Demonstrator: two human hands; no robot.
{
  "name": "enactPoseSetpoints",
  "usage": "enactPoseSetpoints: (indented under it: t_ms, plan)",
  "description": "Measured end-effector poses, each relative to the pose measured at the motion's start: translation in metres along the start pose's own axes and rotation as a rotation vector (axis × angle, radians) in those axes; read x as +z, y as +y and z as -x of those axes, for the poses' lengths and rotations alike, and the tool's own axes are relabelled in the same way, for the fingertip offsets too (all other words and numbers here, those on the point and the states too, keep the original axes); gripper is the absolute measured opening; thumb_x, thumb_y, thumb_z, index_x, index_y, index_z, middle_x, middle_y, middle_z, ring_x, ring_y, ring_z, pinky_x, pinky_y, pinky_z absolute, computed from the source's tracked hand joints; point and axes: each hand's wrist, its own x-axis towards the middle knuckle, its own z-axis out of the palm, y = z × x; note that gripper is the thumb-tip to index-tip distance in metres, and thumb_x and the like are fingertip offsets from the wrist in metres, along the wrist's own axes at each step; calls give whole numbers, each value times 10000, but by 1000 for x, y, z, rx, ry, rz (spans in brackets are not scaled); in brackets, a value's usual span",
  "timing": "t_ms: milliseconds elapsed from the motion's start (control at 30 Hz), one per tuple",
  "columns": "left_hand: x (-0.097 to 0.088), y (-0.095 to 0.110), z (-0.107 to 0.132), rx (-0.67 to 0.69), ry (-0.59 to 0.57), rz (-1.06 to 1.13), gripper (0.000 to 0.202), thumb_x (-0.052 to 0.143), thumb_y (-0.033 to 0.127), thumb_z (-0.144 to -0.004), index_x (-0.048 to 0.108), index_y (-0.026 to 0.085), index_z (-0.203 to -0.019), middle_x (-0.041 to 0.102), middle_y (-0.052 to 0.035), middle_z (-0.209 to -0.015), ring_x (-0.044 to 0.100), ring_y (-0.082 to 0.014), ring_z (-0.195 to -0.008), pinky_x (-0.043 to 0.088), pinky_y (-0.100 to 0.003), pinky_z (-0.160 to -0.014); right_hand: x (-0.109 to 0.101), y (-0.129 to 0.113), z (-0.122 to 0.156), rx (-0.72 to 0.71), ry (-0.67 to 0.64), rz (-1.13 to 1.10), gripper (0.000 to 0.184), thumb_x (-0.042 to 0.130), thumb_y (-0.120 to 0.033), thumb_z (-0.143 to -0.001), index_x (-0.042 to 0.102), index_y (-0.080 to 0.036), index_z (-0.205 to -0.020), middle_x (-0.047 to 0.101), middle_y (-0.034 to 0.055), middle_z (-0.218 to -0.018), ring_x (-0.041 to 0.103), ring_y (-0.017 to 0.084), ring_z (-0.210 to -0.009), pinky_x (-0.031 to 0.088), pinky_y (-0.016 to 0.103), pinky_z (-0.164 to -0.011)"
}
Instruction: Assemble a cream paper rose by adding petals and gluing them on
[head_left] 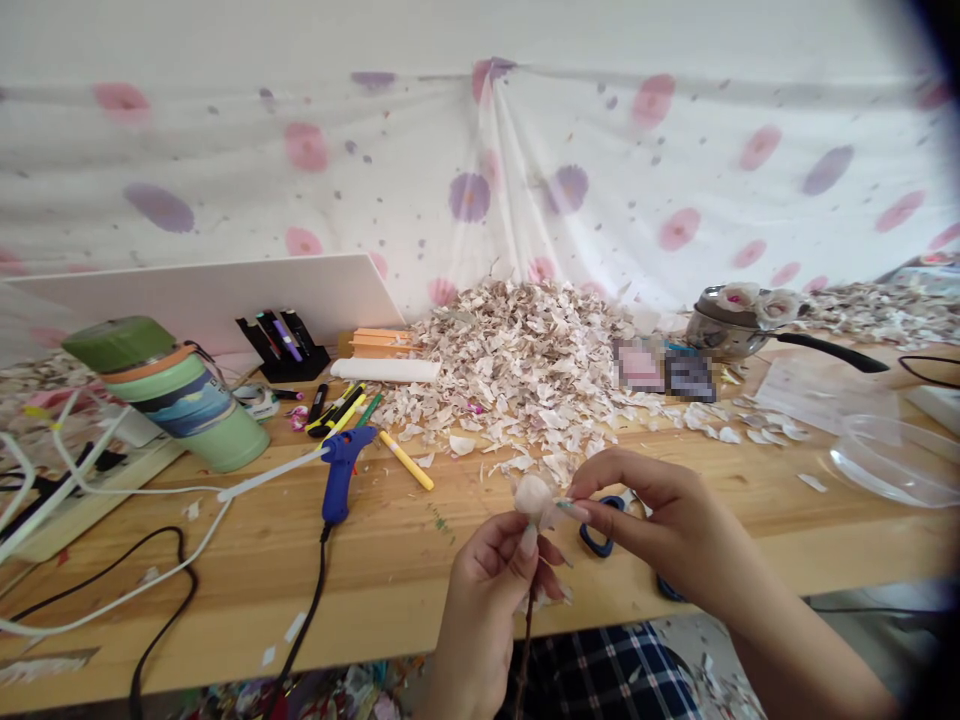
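While my left hand [495,560] grips the thin stem [527,640] just under the pale bud [532,494], my right hand [660,520] pinches a petal [564,508] against it, so I judge I'm mid-wrapping and next need a snug press. Far left, the green tumbler [180,395] is capped; far right, the pot [724,325] holds finished flowers and the clear dish [892,460] seems bare.

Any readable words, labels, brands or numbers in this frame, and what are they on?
No text can be read.
Green tumbler: a coloured band, no legible words.
Pixelated patches beside the scrap pile: blurred out, unreadable.
Blue glue gun: no visible marking.
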Motion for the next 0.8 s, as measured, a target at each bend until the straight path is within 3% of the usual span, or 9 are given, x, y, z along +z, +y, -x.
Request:
enactPoseSetpoints:
  t_ms: [200,500,800]
  plan:
    - [5,0,4,-12,40,-21,290,829,375,-659,760,152,-831,719,-36,-652,576,-54,-472,400,-145,-504,0,-2,-2,71,2,-39,101,714,-299,-774,695,-210,-730,686,10,-702,616,161,-669,481,253,-624]
    - [6,4,9,-5,101,-261,311,811,446,-649,791,163,-777,738,-51,-645,634,-103,-516,419,-167,-511,1,1,-2,30,11,3,75,703,-262,-770,694,-204,-723,681,8,-682,609,154,-640,481,247,-606]
    - [12,7,12,-42,140,-296,347,832,452,-598,792,154,-772,738,-65,-617,641,-133,-527,445,-186,-506,-1,2,0,16,-7,44,71,700,-247,-783,681,-197,-736,680,9,-701,615,155,-649,481,251,-609]
